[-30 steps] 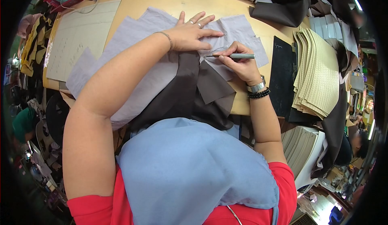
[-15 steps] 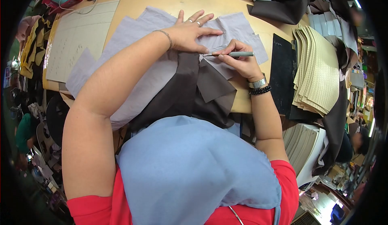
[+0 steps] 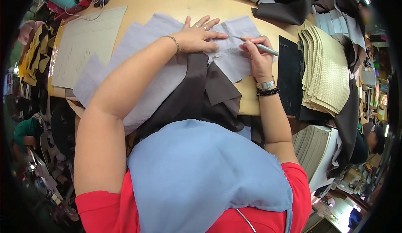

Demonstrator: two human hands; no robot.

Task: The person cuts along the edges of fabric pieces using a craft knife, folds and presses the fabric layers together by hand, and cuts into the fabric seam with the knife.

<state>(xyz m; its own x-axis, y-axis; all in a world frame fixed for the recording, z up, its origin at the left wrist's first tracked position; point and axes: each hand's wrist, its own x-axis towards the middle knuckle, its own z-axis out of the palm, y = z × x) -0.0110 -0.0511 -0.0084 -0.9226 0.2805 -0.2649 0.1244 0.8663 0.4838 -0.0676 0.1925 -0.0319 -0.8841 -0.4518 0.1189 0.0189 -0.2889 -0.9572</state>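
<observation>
My left hand (image 3: pixel 200 36) lies flat with its fingers spread on a pale lilac-grey cloth (image 3: pixel 140 51). Its thumb is close to the top edge of a dark brown fabric piece (image 3: pixel 190 84) that hangs over the table's near edge. In my right hand (image 3: pixel 260 61) is a grey pen (image 3: pixel 266 49), gripped between thumb and fingers. The pen's thin tip points left over the lilac cloth, to the right of my left fingertips; whether it touches the cloth I cannot tell. A folded flap of the dark fabric spreads to the right, below the cloth.
A marked pattern board (image 3: pixel 90 44) lies at the left of the table (image 3: pixel 176 1). On the right are a black board (image 3: pixel 289 76) and a stack of cream textured sheets (image 3: pixel 326 72). Dark fabric (image 3: pixel 289 3) is heaped at the back right. A red basket (image 3: pixel 83 1) stands back left.
My right hand has lifted the pen from beside the dark fabric's top corner and moved it up and to the right. My left hand stays flat on the cloth. The view has shifted slightly.
</observation>
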